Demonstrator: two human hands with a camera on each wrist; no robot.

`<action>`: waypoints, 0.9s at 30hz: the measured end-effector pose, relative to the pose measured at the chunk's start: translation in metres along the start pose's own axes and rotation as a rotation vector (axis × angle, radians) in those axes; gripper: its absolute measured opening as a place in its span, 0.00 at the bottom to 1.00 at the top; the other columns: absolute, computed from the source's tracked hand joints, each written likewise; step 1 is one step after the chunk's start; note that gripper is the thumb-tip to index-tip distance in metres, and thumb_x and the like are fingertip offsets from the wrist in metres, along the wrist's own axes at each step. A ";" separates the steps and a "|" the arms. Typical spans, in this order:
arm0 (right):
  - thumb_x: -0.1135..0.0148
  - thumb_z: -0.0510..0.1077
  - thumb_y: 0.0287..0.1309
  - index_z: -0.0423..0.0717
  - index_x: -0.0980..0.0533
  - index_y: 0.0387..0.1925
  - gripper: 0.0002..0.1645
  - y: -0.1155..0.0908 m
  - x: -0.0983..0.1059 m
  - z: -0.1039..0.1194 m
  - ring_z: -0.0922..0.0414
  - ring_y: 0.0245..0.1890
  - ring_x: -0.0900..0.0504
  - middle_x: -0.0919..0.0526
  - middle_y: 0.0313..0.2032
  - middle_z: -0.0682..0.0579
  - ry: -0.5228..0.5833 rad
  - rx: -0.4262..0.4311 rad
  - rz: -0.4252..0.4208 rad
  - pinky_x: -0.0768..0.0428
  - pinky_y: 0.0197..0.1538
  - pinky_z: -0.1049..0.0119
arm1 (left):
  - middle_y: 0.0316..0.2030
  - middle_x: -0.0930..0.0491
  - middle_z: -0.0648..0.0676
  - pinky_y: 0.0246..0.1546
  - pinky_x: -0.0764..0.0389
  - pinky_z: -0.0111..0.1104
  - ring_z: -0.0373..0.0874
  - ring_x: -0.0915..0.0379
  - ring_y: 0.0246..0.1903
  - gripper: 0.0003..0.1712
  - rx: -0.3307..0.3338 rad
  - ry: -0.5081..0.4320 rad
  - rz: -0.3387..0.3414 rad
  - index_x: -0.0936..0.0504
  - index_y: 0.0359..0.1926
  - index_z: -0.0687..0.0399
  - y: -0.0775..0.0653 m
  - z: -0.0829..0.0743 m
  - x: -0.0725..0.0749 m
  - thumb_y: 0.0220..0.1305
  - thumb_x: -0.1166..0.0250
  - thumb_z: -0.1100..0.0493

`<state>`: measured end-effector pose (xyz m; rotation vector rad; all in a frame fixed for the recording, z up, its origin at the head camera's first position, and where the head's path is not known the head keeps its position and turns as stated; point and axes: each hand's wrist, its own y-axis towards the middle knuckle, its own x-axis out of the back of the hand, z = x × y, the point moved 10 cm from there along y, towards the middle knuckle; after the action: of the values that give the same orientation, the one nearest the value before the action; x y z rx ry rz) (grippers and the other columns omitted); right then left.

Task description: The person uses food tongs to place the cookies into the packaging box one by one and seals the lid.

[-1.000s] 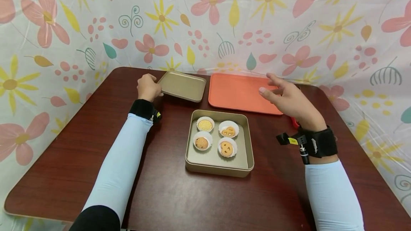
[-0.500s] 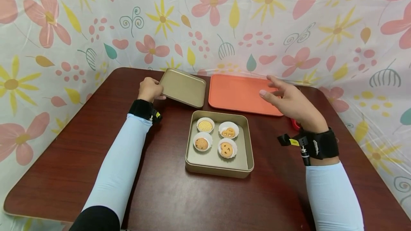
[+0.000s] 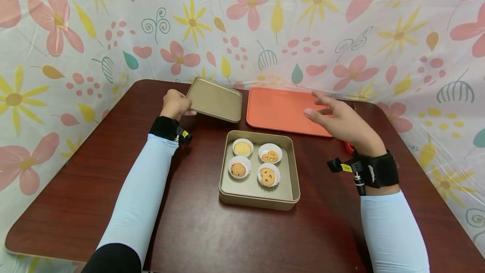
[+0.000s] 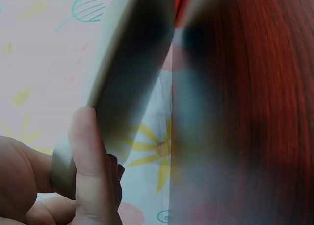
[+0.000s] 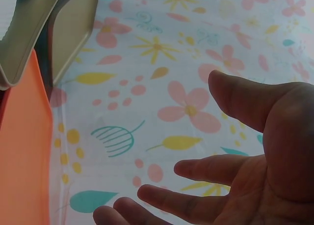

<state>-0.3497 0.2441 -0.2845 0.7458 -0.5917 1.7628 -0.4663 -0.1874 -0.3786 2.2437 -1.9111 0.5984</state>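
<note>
My left hand [image 3: 176, 104] grips the left edge of a gold tin lid [image 3: 216, 99], which is tilted above the back of the table. In the left wrist view the thumb and fingers clasp the rim of the lid [image 4: 132, 77]. My right hand [image 3: 342, 121] hangs over the right end of the orange tray, its fingers spread with nothing in them. A square gold tin [image 3: 257, 201] stands mid-table. Inside it are several white paper cups, holding a pretzel-shaped cookie [image 3: 270, 156], a round cookie [image 3: 238, 170], another cut-out cookie [image 3: 267, 177] and small yellow pieces [image 3: 242, 149].
An orange tray [image 3: 284, 111] lies at the back, right of the lid. Part of a red object [image 3: 349, 147] shows beside my right wrist. Behind the dark wooden table [image 3: 197, 235] hangs a flower-patterned cloth [image 3: 250, 33].
The lid's back edge has risen, so it tilts more than a second ago; it has swayed slightly between frames. My right hand stays nearly still. The tin and its contents have not moved.
</note>
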 end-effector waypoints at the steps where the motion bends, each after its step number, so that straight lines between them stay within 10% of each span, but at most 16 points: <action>1: 0.44 0.69 0.70 0.67 0.56 0.82 0.50 0.000 0.000 0.000 0.45 0.73 0.36 0.51 0.81 0.56 -0.004 -0.001 -0.001 0.29 0.68 0.37 | 0.57 0.28 0.71 0.34 0.10 0.35 0.40 0.16 0.18 0.18 0.001 0.008 -0.007 0.20 0.56 0.74 0.000 -0.001 0.001 0.72 0.43 0.64; 6: 0.45 0.69 0.70 0.67 0.57 0.82 0.50 0.000 0.003 -0.002 0.44 0.72 0.35 0.50 0.80 0.53 -0.030 -0.009 -0.011 0.28 0.66 0.38 | 0.59 0.28 0.69 0.18 0.18 0.26 0.41 0.15 0.21 0.22 -0.011 -0.002 -0.007 0.23 0.62 0.71 -0.003 -0.008 0.001 0.74 0.42 0.61; 27: 0.46 0.68 0.71 0.66 0.59 0.82 0.49 0.001 0.012 -0.004 0.45 0.64 0.25 0.38 0.76 0.44 0.005 0.002 -0.097 0.23 0.57 0.51 | 0.62 0.29 0.67 0.43 0.10 0.37 0.41 0.13 0.31 0.26 -0.247 -0.219 0.126 0.32 0.70 0.72 -0.051 -0.072 -0.016 0.78 0.43 0.61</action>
<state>-0.3539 0.2546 -0.2779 0.7584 -0.5418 1.6755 -0.4338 -0.1380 -0.3110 2.1183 -2.1058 0.1226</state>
